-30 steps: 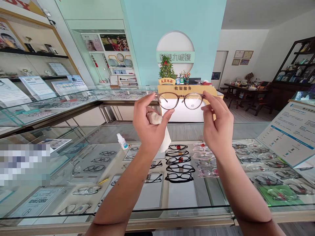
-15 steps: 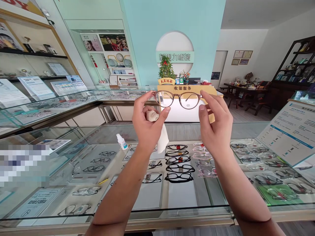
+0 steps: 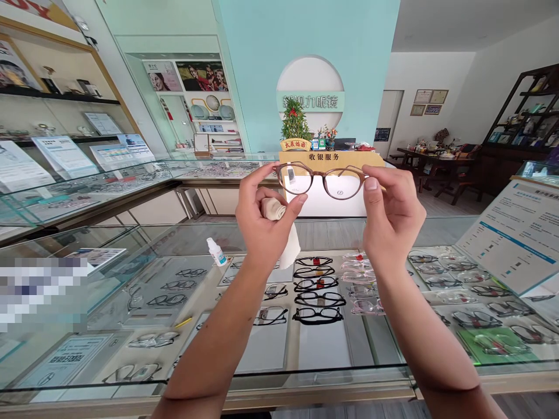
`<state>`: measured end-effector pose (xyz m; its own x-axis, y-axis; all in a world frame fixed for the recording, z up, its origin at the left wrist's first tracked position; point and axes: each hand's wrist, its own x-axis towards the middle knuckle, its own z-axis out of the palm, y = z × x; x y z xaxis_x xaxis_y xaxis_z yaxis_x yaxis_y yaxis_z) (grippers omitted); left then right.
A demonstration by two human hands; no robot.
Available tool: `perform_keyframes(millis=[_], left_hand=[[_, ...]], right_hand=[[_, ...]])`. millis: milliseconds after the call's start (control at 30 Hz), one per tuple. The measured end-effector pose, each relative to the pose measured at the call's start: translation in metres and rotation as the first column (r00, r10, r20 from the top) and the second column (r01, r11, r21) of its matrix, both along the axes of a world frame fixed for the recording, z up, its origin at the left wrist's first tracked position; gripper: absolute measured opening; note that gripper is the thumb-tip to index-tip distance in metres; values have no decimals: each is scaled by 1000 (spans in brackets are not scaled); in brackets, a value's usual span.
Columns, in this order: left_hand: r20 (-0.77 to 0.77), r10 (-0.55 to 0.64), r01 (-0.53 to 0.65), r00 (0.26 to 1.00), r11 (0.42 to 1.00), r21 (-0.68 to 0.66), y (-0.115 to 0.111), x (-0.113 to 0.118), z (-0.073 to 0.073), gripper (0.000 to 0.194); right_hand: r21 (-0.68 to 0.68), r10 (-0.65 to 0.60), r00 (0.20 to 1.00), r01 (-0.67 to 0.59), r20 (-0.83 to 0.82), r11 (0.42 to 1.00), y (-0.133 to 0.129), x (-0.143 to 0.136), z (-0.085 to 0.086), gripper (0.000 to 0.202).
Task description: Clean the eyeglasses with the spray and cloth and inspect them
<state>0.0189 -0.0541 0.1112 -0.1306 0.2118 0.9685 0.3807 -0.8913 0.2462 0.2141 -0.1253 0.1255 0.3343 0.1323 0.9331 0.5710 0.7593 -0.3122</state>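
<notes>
A pair of brown round-framed eyeglasses (image 3: 318, 173) is held up in front of me, above the glass counter. My left hand (image 3: 264, 218) grips its left end between thumb and fingers. Bunched in that same palm is a cream cleaning cloth (image 3: 290, 247), one end hanging down below the hand. At the other end, my right hand (image 3: 393, 212) pinches the frame near the hinge with thumb and forefinger. Small print marks the right lens, and a label-like patch shows through the left one.
Under the glass counter (image 3: 257, 378) lie rows of eyeglasses (image 3: 319, 298). A small white spray bottle (image 3: 216, 252) stands on the left. An upright information board (image 3: 515, 233) is at the right. Beyond is a cashier desk (image 3: 327, 198) with a plant (image 3: 294, 125).
My right hand has moved slightly right and its thumb and forefinger have closed on the frame. The eyeglasses have shifted a little right and tilted, right side lower.
</notes>
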Motion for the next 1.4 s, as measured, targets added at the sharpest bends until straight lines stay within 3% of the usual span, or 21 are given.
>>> perform_keyframes(millis=[300,600,933,1133,1400], left_hand=[[-8,27,-27,1000,1000,4,-4,1,1,73],[3,47,-47,999,999,26,-8,3,-2,68],[42,-16,16,999,1000,-4,-7,9,-2,65],[83,-117,126,990,987,-105,-15,11,2,61],[82,-139,150,987,976,-156,-17,12,3,57]], right_hand=[[22,-44,999,44,30,999,7,5,0,26],[-31,195,972,-201,-134,979,13,10,1,21],[-45,249,955,-259,-163,965,12,10,2,20],[-104,375,871,-425,-317,899,13,10,0,18],[-155,396,822,-490,-408,858,14,12,1,21]])
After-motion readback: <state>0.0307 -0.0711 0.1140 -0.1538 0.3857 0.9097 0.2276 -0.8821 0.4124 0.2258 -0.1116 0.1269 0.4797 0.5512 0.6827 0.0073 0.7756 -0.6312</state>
